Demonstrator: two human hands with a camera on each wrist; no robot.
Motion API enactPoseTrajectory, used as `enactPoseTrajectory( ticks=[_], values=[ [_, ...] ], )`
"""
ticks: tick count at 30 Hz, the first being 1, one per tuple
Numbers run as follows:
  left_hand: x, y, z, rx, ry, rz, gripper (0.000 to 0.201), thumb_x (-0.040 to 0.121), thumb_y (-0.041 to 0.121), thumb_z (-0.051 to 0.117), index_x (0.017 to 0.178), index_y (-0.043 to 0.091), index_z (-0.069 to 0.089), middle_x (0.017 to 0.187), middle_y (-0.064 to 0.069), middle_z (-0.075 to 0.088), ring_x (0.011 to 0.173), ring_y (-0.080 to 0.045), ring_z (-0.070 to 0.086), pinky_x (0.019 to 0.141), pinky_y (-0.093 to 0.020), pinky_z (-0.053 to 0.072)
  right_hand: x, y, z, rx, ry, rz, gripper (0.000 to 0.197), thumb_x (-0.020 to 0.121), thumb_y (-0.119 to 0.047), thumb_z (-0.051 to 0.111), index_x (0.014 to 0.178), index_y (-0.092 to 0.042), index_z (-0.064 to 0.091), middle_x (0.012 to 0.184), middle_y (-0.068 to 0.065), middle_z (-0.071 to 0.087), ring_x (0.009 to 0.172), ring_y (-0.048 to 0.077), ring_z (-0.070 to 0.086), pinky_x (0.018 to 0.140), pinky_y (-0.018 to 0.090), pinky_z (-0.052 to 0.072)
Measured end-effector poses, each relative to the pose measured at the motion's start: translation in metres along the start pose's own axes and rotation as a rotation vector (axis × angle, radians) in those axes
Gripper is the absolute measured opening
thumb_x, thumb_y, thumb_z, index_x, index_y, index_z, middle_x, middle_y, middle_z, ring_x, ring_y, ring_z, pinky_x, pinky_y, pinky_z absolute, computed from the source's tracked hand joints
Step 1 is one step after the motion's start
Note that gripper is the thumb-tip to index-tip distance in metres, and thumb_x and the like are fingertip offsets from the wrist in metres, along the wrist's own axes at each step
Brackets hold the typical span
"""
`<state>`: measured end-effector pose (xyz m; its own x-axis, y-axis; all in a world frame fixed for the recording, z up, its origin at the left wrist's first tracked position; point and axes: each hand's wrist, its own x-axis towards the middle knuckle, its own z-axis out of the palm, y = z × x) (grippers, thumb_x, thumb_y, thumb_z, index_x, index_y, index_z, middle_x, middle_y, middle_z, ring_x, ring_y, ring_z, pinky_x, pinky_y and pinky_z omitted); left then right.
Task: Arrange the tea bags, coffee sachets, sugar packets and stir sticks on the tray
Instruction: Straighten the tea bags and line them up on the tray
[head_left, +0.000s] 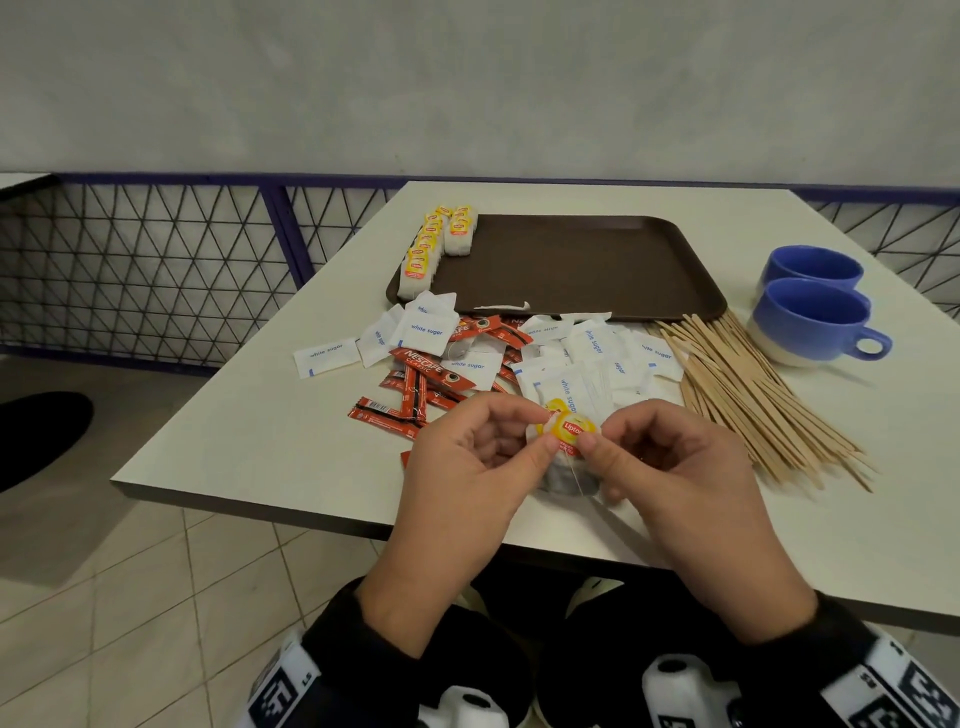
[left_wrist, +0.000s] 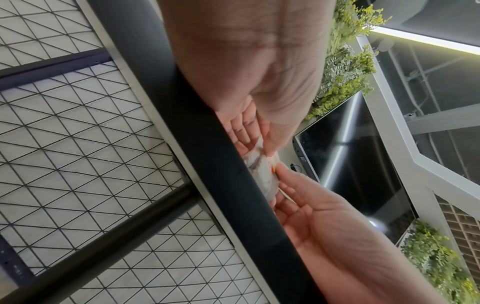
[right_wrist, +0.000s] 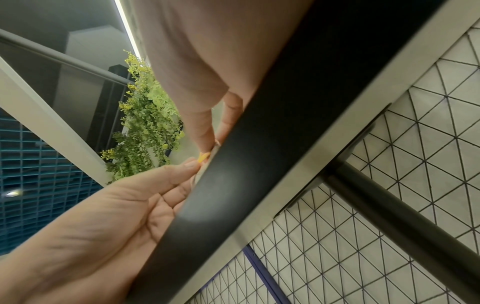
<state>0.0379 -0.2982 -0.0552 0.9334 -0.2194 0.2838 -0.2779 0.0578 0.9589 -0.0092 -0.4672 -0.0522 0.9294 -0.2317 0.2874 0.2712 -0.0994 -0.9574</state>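
Both hands hold one tea bag (head_left: 563, 475) just above the table's front edge. My left hand (head_left: 540, 441) and right hand (head_left: 589, 441) pinch its yellow Lipton tag (head_left: 569, 427) from either side, the pouch hanging below. The left wrist view shows the pouch (left_wrist: 259, 172) between the two thumbs; the right wrist view shows only a sliver of the tag (right_wrist: 202, 157). The brown tray (head_left: 597, 260) holds rows of tea bags (head_left: 436, 244) at its left end. Sugar packets (head_left: 587, 353), red coffee sachets (head_left: 426, 374) and wooden stir sticks (head_left: 753, 395) lie loose in front of it.
Two blue cups (head_left: 810, 322) stand at the right of the table (head_left: 260, 447), beside the stir sticks. A wire mesh fence (head_left: 156, 270) runs along the left and back. Most of the tray floor is bare.
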Motion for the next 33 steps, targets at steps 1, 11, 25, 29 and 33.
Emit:
enactPoseTrajectory(
  ticks=[1, 11, 25, 29, 33],
  values=[
    [0.0003, -0.0002, -0.0005, 0.001, -0.005, -0.005, 0.019, 0.082, 0.004, 0.080, 0.097, 0.014, 0.074, 0.090, -0.001, 0.077, 0.087, -0.018, 0.074, 0.079, -0.032, 0.060, -0.0001, 0.0002, -0.0004, -0.008, -0.012, -0.005, 0.009, 0.082, -0.012, 0.080, 0.080, -0.007, 0.072, 0.064, 0.009, 0.068, 0.054, 0.016, 0.059, 0.055, 0.028, 0.050],
    [-0.0002, 0.0009, -0.0011, -0.006, -0.047, -0.009, 0.021, 0.080, 0.006, 0.082, 0.097, 0.014, 0.072, 0.086, 0.000, 0.076, 0.081, -0.017, 0.072, 0.077, -0.032, 0.060, -0.0011, -0.0012, -0.0015, 0.062, -0.010, -0.031, 0.005, 0.084, -0.006, 0.075, 0.089, -0.004, 0.078, 0.075, 0.013, 0.075, 0.061, 0.017, 0.065, 0.057, 0.024, 0.054],
    [0.0007, -0.0007, -0.0051, 0.020, 0.004, -0.002, 0.018, 0.097, 0.002, 0.061, 0.100, 0.016, 0.071, 0.093, 0.003, 0.077, 0.091, -0.011, 0.073, 0.075, -0.023, 0.057, 0.0016, 0.0014, -0.0043, 0.020, -0.066, -0.012, 0.005, 0.083, -0.006, 0.078, 0.089, -0.007, 0.079, 0.078, 0.012, 0.075, 0.072, 0.022, 0.069, 0.071, 0.032, 0.057],
    [-0.0001, -0.0002, -0.0023, 0.034, 0.018, 0.002, 0.020, 0.096, 0.002, 0.063, 0.104, 0.019, 0.069, 0.093, 0.005, 0.078, 0.091, -0.011, 0.074, 0.074, -0.023, 0.058, 0.0023, 0.0022, -0.0044, 0.048, -0.071, 0.012, 0.017, 0.082, -0.007, 0.079, 0.098, -0.012, 0.078, 0.076, 0.011, 0.072, 0.066, 0.017, 0.063, 0.062, 0.023, 0.052],
    [-0.0009, 0.0009, -0.0027, 0.045, 0.006, 0.010, 0.019, 0.097, 0.002, 0.062, 0.104, 0.015, 0.073, 0.096, 0.005, 0.078, 0.094, -0.008, 0.073, 0.074, -0.020, 0.057, 0.0025, 0.0017, -0.0054, 0.092, -0.068, 0.039, 0.027, 0.079, -0.008, 0.078, 0.106, -0.012, 0.076, 0.074, 0.009, 0.070, 0.060, 0.012, 0.058, 0.055, 0.018, 0.048]
  ],
)
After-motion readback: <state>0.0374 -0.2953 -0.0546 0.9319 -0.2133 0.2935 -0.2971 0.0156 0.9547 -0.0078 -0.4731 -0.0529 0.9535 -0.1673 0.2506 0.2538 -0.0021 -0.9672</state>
